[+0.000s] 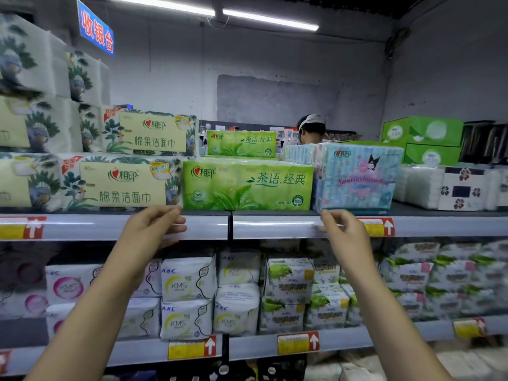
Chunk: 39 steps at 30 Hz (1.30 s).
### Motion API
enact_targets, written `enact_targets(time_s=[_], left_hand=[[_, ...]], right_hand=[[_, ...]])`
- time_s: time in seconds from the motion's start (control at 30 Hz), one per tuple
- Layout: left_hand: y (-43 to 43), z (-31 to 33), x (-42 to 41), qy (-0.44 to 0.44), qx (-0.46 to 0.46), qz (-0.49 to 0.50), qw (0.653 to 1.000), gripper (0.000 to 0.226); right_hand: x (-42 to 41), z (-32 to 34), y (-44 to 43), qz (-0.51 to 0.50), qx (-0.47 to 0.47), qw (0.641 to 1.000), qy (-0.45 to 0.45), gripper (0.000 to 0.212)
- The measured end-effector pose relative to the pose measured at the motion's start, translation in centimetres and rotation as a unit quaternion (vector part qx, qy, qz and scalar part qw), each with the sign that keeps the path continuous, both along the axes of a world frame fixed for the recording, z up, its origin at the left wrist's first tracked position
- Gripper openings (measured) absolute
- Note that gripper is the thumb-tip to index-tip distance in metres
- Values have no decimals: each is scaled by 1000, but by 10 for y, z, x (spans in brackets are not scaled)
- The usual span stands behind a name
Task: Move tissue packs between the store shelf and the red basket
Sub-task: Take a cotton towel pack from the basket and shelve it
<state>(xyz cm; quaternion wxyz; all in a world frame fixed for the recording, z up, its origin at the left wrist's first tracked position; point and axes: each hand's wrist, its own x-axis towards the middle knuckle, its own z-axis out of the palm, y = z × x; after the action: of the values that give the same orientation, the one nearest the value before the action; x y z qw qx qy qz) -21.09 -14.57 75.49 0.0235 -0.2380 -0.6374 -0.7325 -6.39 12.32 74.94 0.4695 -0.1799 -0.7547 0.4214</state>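
Note:
A green tissue pack (247,185) lies at the front of the top shelf (275,225), with a second green pack (242,143) behind it. My left hand (154,226) is raised just below the front pack's lower left corner, fingers loosely bent over the shelf edge and fingertips close to the corner. My right hand (343,229) is raised below the lower right corner, where the green pack meets a blue cartoon-print pack (357,177). Neither hand holds anything. The red basket is out of view.
Beige leaf-print tissue packs (121,185) are stacked to the left of the green pack. White flower-print packs (450,188) and green boxes (423,132) sit to the right. The lower shelf holds packs of pads (189,298). A person (312,130) stands behind the shelf.

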Motion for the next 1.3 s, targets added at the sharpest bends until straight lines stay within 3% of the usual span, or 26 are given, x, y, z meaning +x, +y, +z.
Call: enact_targets(time_s=[0.63,1.0,1.3], left_hand=[[-57,-67,49,-65,-11,87,994,15],[-182,-106,57,-101,-22,170,980,12],[-296,-128,53,-143,-51,201,968,13]], right_hand=[[-3,-56,-50,163,-104,981,-17,10],[-32,-91,-144,241,-107,960,-96,6],[-61,-118,-271,296,-112,938,-143,9]])
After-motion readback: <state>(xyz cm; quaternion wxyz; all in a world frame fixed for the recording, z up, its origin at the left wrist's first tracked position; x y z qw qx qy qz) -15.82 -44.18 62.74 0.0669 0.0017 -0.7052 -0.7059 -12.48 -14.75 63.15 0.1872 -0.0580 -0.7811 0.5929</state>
